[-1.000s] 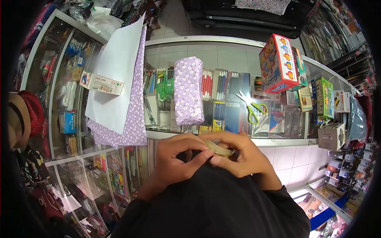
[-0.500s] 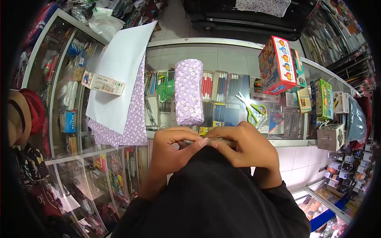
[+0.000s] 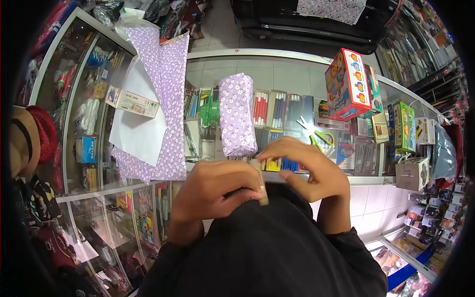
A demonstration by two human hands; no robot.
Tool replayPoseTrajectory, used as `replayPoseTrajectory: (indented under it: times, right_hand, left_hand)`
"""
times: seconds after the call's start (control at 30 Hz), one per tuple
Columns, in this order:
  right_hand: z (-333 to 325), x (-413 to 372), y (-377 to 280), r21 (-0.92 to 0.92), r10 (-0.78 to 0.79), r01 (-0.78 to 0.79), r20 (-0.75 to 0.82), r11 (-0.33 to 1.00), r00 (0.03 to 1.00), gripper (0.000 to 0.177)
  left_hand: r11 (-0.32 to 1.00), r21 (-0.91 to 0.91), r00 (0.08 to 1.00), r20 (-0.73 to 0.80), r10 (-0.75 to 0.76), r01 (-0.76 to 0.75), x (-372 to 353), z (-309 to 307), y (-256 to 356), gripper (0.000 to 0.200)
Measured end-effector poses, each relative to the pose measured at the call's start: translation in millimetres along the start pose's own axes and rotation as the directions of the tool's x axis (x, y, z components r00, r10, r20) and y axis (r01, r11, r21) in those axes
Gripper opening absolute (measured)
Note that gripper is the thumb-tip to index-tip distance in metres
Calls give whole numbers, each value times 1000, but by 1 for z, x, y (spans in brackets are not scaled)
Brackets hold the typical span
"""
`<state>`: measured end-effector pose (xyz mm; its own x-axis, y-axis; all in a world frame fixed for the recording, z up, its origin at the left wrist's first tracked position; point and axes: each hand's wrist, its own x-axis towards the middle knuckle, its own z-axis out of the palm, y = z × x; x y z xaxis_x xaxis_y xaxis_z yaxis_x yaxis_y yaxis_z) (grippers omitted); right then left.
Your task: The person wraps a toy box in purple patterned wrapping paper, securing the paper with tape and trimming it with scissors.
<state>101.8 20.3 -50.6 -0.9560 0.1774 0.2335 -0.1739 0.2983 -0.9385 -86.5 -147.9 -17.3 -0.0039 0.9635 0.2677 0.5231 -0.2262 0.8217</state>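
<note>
My left hand (image 3: 217, 190) is closed around a narrow, yellowish roll that looks like clear tape (image 3: 263, 194), seen edge-on in front of my black top. Facing it, my right hand (image 3: 311, 168) has thumb and fingers spread, its index fingertip right at the roll's upper end. Just beyond both hands, a parcel wrapped in purple daisy-print paper (image 3: 236, 114) lies lengthwise on the glass counter (image 3: 292, 75). Green-handled scissors (image 3: 316, 133) rest to its right, blades partly apart. On the left lie sheets of the same wrapping paper (image 3: 173, 99), white backs partly showing, under a small box (image 3: 132, 102).
A red toy box (image 3: 348, 84) stands on the counter at the right, with a green box (image 3: 404, 126) and a white box (image 3: 413, 173) farther along. Pens and markers show through the glass. Another glass display case (image 3: 69, 99) adjoins on the left.
My hands have come apart from their pinch; the left has turned the roll on edge and the right has opened. The wrapping paper's far end has curled over, showing its printed side.
</note>
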Motion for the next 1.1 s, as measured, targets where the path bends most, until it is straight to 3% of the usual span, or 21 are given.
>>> replayPoseTrajectory:
  times: [0.03, 0.1, 0.23, 0.27, 0.3, 0.37, 0.4, 0.57, 0.63, 0.8, 0.87, 0.97, 1.0, 1.03, 1.07, 1.1]
  right_hand:
    - [2, 2, 1, 0, -1, 1, -3, 1000, 1000, 48]
    - [10, 9, 4, 168, -152, 134, 99, 977, 983, 51]
    - [19, 9, 12, 60, -246, 242, 79, 968, 966, 56]
    - [18, 10, 12, 88, -252, 246, 71, 965, 965, 43]
    - [19, 8, 16, 89, -252, 246, 68, 965, 965, 43]
    - [20, 4, 27, 491, -219, 97, 198, 866, 955, 34]
    - [25, -5, 18, 689, 48, -251, 299, 680, 953, 30]
    - [23, 2, 14, 680, 68, -283, 324, 677, 943, 29]
    - [21, 5, 13, 625, 159, -413, 422, 663, 893, 29]
    - [26, 7, 8, 465, 243, -426, 402, 776, 883, 22]
    - [29, 6, 5, 536, 281, -411, 310, 737, 908, 20]
    - [26, 4, -10, 478, 366, -416, 198, 774, 909, 17]
    - [34, 3, -3, 477, 364, -415, 199, 775, 910, 17]
    - [46, 2, 9, 404, 213, -186, -22, 896, 977, 16]
    - [51, 2, 16, 273, 22, 41, -224, 961, 974, 16]
    - [49, 1, 11, 269, 17, 45, -224, 962, 974, 16]
  left_hand:
    - [996, 17, 996, 6, 87, -88, 1, 0, -2, 15]
    - [990, 25, 990, 44, 134, -135, 0, -7, -1, 16]
    - [974, 37, 967, 135, 218, -225, -2, -15, 5, 16]
    - [974, 37, 966, 138, 217, -224, -3, -16, 4, 16]
    - [964, 86, 962, 135, 239, -252, -4, -17, 3, 17]
    - [951, 136, 956, 135, 261, -279, -5, -20, 4, 17]
    - [943, 172, 955, 131, 267, -287, -5, -21, 6, 17]
    - [897, 333, 957, 125, 263, -290, -3, -29, 11, 15]
    - [810, 426, 914, 153, 374, -403, -1, -29, 12, 16]
    - [731, 516, 891, 181, 416, -446, -4, -24, 17, 19]
    - [710, 542, 886, 173, 430, -450, -7, -25, 15, 20]
    - [784, 498, 917, 65, 393, -371, -15, -22, 7, 23]
    - [879, 428, 960, -80, 269, -211, -20, -16, 6, 28]
    - [942, 331, 969, -212, 127, -51, -24, -10, 4, 33]
    - [991, 130, 939, -343, 15, 31, -26, 0, 1, 39]
    - [991, 132, 939, -344, 21, 27, -25, 5, 1, 39]
